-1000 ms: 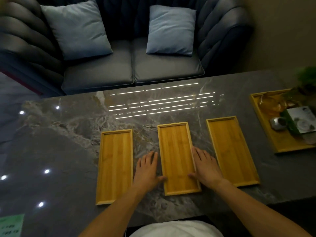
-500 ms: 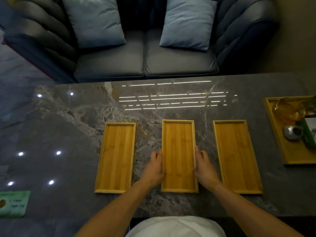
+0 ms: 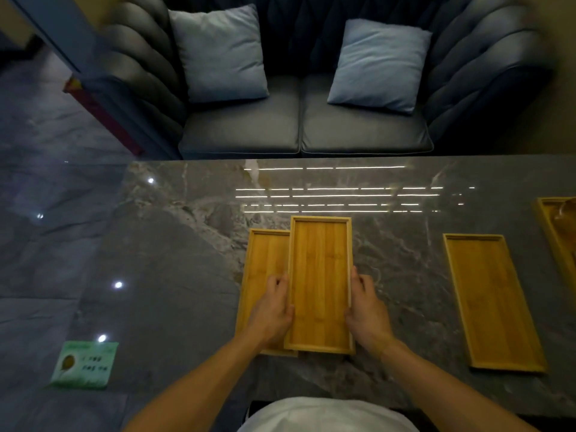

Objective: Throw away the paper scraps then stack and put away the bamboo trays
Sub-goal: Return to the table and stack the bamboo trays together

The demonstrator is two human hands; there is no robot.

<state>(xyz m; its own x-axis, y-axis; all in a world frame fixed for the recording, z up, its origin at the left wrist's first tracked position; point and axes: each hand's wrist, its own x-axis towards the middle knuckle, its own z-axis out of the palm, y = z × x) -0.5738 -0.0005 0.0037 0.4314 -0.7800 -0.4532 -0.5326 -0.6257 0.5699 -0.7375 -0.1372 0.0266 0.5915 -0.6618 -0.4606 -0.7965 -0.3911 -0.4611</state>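
Observation:
I hold a long bamboo tray (image 3: 321, 282) by its two long sides: my left hand (image 3: 274, 310) grips the left rim, my right hand (image 3: 366, 310) grips the right rim. The held tray is lifted and overlaps the right half of another bamboo tray (image 3: 265, 263) that lies flat on the dark marble table (image 3: 174, 275). A third bamboo tray (image 3: 489, 300) lies flat to the right, apart from the others. No paper scraps show on the table.
A larger bamboo tray (image 3: 553, 235) with items pokes in at the right edge. A green packet (image 3: 82, 364) lies at the table's front left. Behind the table stands a dark sofa (image 3: 299, 132) with two light blue cushions.
Both hands closed on the middle tray's sides, lifted it and carried it left until it overlaps the left tray. The view has shifted left as well.

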